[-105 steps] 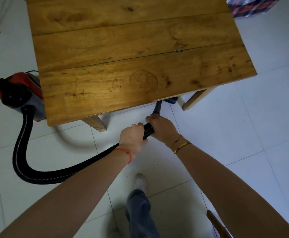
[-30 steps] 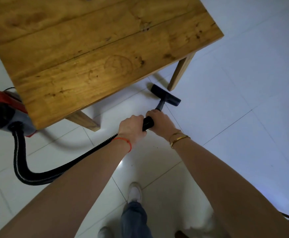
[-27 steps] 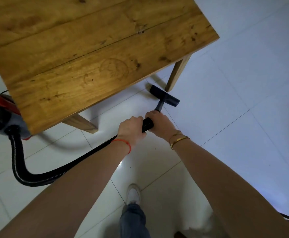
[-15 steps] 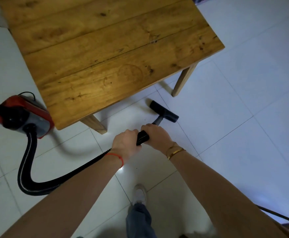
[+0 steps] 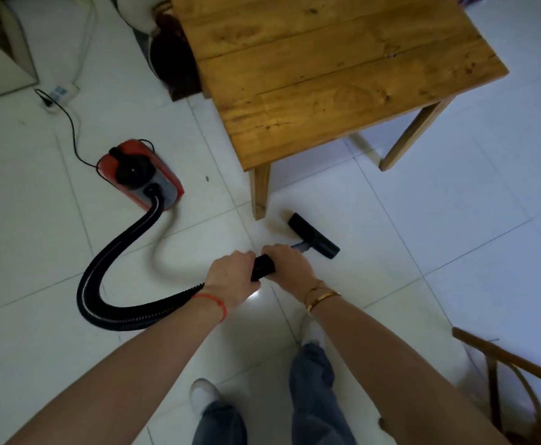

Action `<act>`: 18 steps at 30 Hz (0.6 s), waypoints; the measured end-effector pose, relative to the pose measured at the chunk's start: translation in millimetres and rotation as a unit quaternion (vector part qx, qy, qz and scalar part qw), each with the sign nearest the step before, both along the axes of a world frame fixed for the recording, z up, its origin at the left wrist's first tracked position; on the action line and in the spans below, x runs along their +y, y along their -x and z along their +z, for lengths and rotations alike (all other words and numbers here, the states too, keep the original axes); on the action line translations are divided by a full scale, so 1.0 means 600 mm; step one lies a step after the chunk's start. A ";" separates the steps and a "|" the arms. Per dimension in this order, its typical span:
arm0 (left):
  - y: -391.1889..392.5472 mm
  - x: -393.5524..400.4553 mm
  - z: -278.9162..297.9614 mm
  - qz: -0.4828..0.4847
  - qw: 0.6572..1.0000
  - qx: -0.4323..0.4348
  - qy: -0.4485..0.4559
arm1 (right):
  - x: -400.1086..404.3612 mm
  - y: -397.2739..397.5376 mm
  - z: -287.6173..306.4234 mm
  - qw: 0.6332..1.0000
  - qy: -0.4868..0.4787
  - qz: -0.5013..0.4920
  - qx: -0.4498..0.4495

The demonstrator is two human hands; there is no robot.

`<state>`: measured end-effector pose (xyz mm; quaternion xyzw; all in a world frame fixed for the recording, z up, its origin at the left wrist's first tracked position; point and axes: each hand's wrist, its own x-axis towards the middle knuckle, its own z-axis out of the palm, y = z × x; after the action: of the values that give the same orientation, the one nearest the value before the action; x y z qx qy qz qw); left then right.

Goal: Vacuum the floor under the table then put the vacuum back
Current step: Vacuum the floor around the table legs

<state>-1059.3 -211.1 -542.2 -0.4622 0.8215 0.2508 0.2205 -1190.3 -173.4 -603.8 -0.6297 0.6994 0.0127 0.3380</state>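
A red and grey vacuum cleaner [image 5: 139, 174] sits on the white tile floor left of the wooden table [image 5: 327, 69]. Its black ribbed hose [image 5: 108, 261] loops along the floor up to a black handle tube [image 5: 262, 267]. My left hand [image 5: 230, 277] grips the hose end of that tube and my right hand [image 5: 290, 263] grips it just ahead. The black floor nozzle [image 5: 314, 236] lies on the tiles out in front of the table, right of its near left leg [image 5: 260, 191].
A power cord [image 5: 70, 123] runs from the vacuum to a white power strip [image 5: 60, 93] at the far left. A dark round object [image 5: 169, 59] stands behind the table. A wooden chair [image 5: 513, 380] is at the lower right. My feet are below the hands.
The nozzle has been pulled back out from under the table's edge to the open floor by the near left leg. The view has swung right, so the whole vacuum body shows.
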 end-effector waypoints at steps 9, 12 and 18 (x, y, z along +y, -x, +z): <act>-0.261 0.044 0.016 0.027 0.999 -0.011 0.017 | 0.028 -0.260 0.008 0.999 0.024 0.027 -0.025; -0.333 0.044 0.023 0.036 0.999 -0.022 0.020 | 0.023 -0.334 0.014 0.998 0.035 0.038 -0.034; -0.444 0.026 0.034 0.053 0.997 -0.041 0.035 | -0.008 -0.446 0.021 0.995 0.048 0.056 -0.069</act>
<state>-792.7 -195.5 -521.7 -0.5223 0.7945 0.2141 0.2239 -922.6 -178.2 -591.2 -0.6824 0.6381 -0.0455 0.3538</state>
